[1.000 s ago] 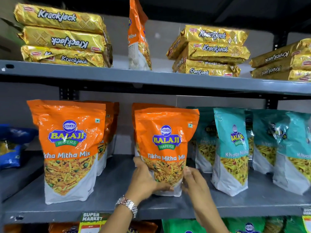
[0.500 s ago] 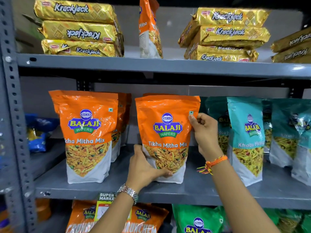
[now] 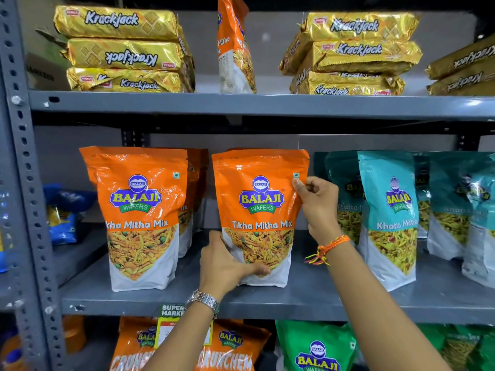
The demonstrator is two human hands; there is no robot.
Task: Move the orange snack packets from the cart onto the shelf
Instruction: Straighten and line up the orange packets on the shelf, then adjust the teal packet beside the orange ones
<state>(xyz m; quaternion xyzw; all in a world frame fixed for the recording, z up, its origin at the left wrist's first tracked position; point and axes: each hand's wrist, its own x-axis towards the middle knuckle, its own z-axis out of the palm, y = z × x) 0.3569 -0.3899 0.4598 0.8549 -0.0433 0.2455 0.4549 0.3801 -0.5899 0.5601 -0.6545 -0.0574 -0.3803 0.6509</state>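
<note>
An orange Tikha Mitha Mix pouch stands upright on the grey metal middle shelf, long axis vertical, printed front facing the camera. The film is glossy and crinkled, with a flat sealed top and a white gusseted base. The left hand grips its lower left corner, thumb pressed across the front. The right hand pinches its upper right edge with curled fingers. Another orange pouch stands to its left, teal pouches to its right.
</note>
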